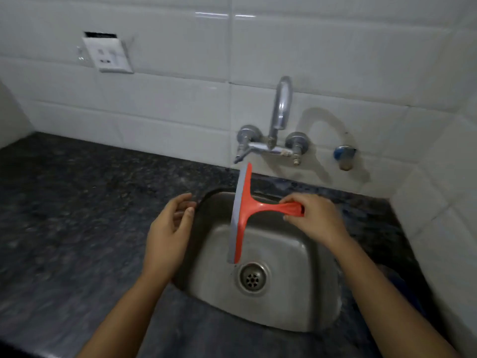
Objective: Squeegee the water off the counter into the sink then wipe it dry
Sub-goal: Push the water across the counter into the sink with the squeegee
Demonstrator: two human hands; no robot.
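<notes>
An orange squeegee (pixel 245 210) with a grey blade hangs over the steel sink (pixel 304 301), blade edge facing left and running from near the tap down to just above the drain (pixel 252 279). My right hand (pixel 313 218) grips its handle from the right. My left hand (pixel 171 228) hovers with fingers apart over the sink's left rim, holding nothing. The dark speckled granite counter (pixel 77 215) spreads to the left of the sink; I cannot make out water on it in the blur.
A chrome wall tap (pixel 280 117) rises behind the sink, with a small blue-topped valve (pixel 344 153) to its right. A white socket plate (pixel 107 55) sits on the tiled wall at upper left. A tiled side wall closes in on the right.
</notes>
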